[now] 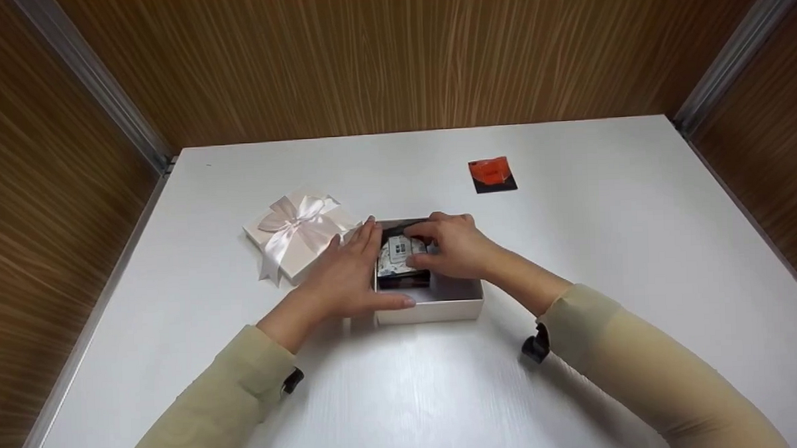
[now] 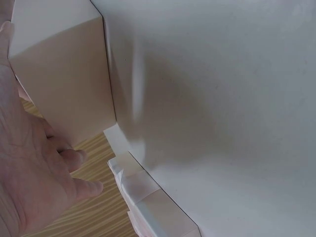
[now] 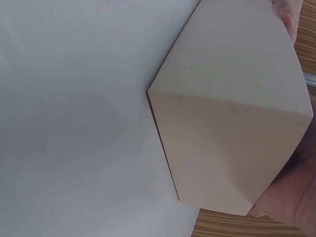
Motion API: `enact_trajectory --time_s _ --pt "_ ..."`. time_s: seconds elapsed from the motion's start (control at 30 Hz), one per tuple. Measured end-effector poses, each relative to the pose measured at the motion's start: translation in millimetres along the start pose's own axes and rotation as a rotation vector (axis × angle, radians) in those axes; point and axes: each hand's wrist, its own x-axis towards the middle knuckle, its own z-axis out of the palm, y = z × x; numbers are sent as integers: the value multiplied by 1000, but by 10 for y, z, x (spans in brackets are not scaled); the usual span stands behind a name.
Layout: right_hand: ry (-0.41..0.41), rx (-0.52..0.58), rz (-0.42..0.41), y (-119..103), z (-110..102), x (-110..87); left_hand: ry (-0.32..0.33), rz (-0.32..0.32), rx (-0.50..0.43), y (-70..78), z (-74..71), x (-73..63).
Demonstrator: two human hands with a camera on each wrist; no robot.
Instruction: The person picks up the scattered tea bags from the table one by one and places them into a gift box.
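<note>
A white open-topped gift box (image 1: 435,311) stands on the table; its outer walls fill much of both wrist views. Inside, against its left wall, lies a small flat package (image 1: 393,267) with a floral pattern and a pale label, above a darker item (image 1: 404,282). My left hand (image 1: 341,279) rests along the box's left side with straight fingers, its thumb over the front rim. From the right, my right hand (image 1: 459,245) reaches into the box and pinches the floral package between thumb and fingers. The right wrist view hides that grip behind the box wall.
Left of the box lies its white lid (image 1: 293,254) with a satin ribbon bow (image 1: 297,221). An orange packet (image 1: 491,172) on a black card sits farther back to the right. Wood-grain panels (image 1: 393,58) enclose the white table (image 1: 603,210) at the back and sides.
</note>
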Motion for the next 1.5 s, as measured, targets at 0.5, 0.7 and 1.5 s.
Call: enact_trajectory --time_s 0.5,0.7,1.5 --pt "122 64 -9 177 -164 -106 6 -13 -17 11 2 3" --pt "248 224 10 507 -393 -126 3 -11 -18 14 8 29" --pt "192 532 542 1983 -832 -106 -18 -16 10 59 28 -15"
